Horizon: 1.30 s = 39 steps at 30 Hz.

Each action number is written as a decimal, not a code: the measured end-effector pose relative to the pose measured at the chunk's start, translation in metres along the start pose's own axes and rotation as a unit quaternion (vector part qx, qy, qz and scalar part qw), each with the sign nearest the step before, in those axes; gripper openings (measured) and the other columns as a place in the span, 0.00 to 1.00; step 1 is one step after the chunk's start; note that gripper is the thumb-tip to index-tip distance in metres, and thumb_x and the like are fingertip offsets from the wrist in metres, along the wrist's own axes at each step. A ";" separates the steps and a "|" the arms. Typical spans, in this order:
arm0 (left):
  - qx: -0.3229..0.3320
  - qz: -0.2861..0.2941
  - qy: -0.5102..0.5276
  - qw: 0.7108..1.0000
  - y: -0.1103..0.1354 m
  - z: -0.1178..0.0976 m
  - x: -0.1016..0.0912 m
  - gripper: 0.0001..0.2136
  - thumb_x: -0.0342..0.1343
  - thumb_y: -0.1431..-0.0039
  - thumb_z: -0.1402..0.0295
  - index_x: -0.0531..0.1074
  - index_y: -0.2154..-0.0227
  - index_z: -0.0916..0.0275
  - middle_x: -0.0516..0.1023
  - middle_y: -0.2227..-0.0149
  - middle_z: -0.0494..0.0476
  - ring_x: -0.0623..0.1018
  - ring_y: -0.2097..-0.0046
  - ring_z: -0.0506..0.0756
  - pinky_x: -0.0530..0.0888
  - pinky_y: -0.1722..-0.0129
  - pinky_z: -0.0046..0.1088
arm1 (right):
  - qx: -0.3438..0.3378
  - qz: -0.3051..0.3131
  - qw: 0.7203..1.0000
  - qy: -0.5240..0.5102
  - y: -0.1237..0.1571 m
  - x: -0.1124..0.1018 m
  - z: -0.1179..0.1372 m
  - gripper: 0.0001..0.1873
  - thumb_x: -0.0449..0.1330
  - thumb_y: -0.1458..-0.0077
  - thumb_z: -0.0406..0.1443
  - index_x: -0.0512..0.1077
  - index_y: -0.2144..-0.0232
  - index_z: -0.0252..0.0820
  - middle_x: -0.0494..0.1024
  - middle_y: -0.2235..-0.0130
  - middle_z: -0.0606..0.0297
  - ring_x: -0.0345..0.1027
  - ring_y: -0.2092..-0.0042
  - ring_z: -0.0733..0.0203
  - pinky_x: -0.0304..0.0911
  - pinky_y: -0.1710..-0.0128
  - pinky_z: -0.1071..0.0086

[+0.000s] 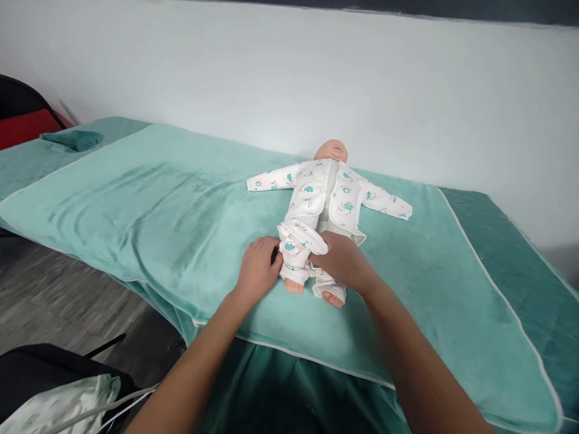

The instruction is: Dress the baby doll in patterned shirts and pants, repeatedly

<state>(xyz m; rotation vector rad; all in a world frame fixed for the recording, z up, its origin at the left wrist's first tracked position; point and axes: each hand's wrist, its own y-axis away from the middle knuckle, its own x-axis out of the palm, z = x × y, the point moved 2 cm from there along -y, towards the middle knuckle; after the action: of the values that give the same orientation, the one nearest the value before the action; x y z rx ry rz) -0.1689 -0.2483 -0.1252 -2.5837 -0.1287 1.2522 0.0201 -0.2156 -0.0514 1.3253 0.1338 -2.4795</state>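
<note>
A baby doll (pixel 332 150) lies on its back, its feet toward me. It wears a white printed jacket (pixel 312 184), unfastened and spread down the front, with both sleeves stretched outward. White printed baby pants (pixel 295 247) cover its lower legs, their upper part bunched, and its toes show below the cuffs. My right hand (pixel 341 258) is closed on the bunched pants between the legs, its fingertips partly hidden by cloth. At the outer side of the other leg, my left hand (pixel 259 268) is curled with thumb and finger pinching the pants' edge.
The doll rests on a light green velvet blanket (pixel 194 223) over a darker green bed cover (pixel 525 253). A white wall (pixel 289 78) runs behind the bed. At the lower left, a black chair (pixel 40 361) carries patterned cloth (pixel 72 407) and cables.
</note>
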 end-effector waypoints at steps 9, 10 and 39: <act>-0.078 -0.102 0.292 0.948 -0.021 0.008 -0.013 0.05 0.52 0.38 0.67 0.72 0.62 0.59 0.79 0.58 0.55 0.78 0.55 0.55 0.73 0.52 0.33 | -0.074 -0.101 0.986 -0.107 0.022 0.001 -0.002 0.06 0.58 0.41 0.37 0.68 0.61 0.45 0.75 0.57 0.62 0.70 0.57 0.57 0.64 0.58 0.64; -0.087 -0.111 0.312 0.940 -0.031 0.006 -0.018 0.06 0.54 0.39 0.66 0.72 0.61 0.59 0.80 0.57 0.55 0.78 0.53 0.55 0.73 0.52 0.33 | -0.092 -0.126 0.977 -0.146 0.025 -0.004 -0.004 0.07 0.57 0.39 0.40 0.68 0.58 0.46 0.75 0.55 0.62 0.70 0.56 0.57 0.65 0.57 0.64; -0.215 -0.151 0.009 0.965 -0.106 0.075 -0.027 0.04 0.56 0.40 0.66 0.67 0.64 0.58 0.71 0.70 0.53 0.70 0.66 0.57 0.62 0.66 0.33 | 0.225 -0.273 0.934 0.053 0.040 -0.063 -0.170 0.21 0.55 0.41 0.51 0.68 0.78 0.46 0.68 0.78 0.65 0.59 0.74 0.58 0.50 0.70 0.64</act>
<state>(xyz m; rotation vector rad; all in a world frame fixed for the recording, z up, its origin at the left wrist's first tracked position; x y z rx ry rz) -0.2408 -0.1365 -0.1200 -2.7766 -0.8450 1.1884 0.2002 -0.1991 -0.0923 1.8113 -0.0574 -3.0278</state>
